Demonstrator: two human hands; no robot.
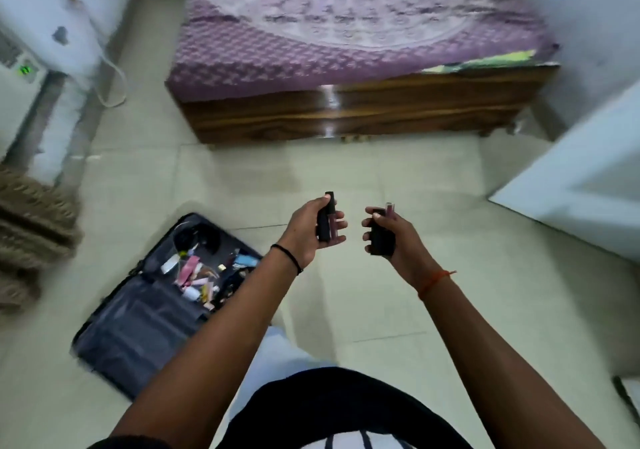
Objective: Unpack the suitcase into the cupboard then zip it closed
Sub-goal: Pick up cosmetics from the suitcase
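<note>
A: Grip status, both hands?

B: Left hand (311, 227) grasps small dark cosmetic tubes (327, 218), fingers curled round them, thumb on top. Right hand (391, 234) grasps a second set of dark tubes (381, 235), one with a pinkish tip showing above the fingers. Both hands are raised over the floor, near each other but apart.

A: Surroundings, in descending size?

B: Bed (360, 53) with a purple patterned cover and wooden base, ahead. Tiled floor (346, 178) beneath. White cupboard door (588, 178) at the right edge, standing open.

A: Location of the suitcase?

B: Suitcase (138, 317) lies open flat on the floor, left of the left forearm. Its far half contains mixed small toiletries (201, 275); its near half shows a grey lining. Exact item types are blurred.

A: Wrist details?

B: Black band (289, 258) on the left wrist, orange thread (436, 280) on the right.
</note>
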